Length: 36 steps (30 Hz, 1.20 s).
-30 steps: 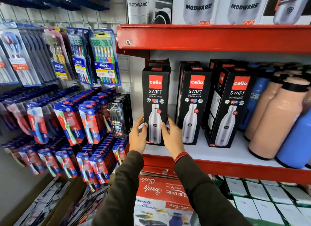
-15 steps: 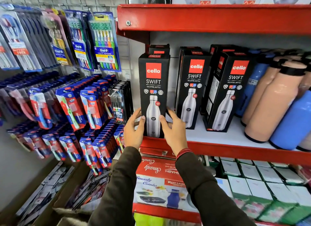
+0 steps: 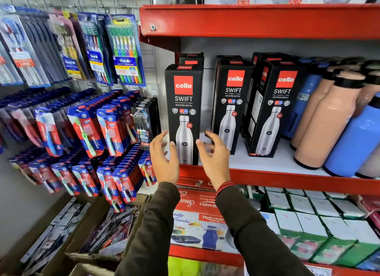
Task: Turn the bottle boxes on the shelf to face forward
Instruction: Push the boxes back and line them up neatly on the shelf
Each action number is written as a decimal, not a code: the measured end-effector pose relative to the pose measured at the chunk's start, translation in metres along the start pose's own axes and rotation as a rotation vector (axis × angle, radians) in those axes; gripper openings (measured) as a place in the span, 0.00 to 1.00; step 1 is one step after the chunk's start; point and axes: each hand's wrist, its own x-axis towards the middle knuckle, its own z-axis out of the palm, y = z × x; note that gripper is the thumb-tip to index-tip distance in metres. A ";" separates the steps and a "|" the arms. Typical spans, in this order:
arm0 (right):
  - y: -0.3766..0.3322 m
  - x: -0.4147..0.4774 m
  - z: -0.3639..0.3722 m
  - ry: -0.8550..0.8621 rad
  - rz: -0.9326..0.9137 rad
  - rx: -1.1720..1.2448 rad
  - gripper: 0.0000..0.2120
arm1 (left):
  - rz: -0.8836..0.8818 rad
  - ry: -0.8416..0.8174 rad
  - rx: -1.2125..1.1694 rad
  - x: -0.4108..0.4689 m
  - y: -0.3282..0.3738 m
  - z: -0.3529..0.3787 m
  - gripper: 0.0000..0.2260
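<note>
On the red shelf (image 3: pixel 267 178), at its left end, the leftmost bottle box (image 3: pixel 183 111) stands upright, front panel forward. Left hand (image 3: pixel 163 158) and right hand (image 3: pixel 214 158) flank its lower part, fingers spread apart, gripping nothing. Middle box (image 3: pixel 231 103) faces forward; right box (image 3: pixel 273 109) stands angled, side panel showing
</note>
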 end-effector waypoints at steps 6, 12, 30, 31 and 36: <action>0.003 0.016 -0.038 0.208 -0.113 -0.027 0.16 | 0.270 0.162 0.051 -0.014 0.027 0.032 0.15; 0.015 0.043 -0.067 0.201 -0.046 -0.082 0.24 | 0.401 -0.143 0.033 -0.022 0.053 0.084 0.18; 0.036 0.089 -0.078 -0.057 0.192 -0.089 0.20 | -0.181 -0.151 0.033 0.014 0.060 0.156 0.20; 0.037 0.089 -0.078 -0.048 0.207 -0.066 0.20 | -0.195 -0.146 0.017 0.013 0.059 0.156 0.20; 0.039 0.089 -0.077 -0.032 0.255 -0.029 0.23 | -0.273 -0.113 -0.060 0.006 0.058 0.158 0.17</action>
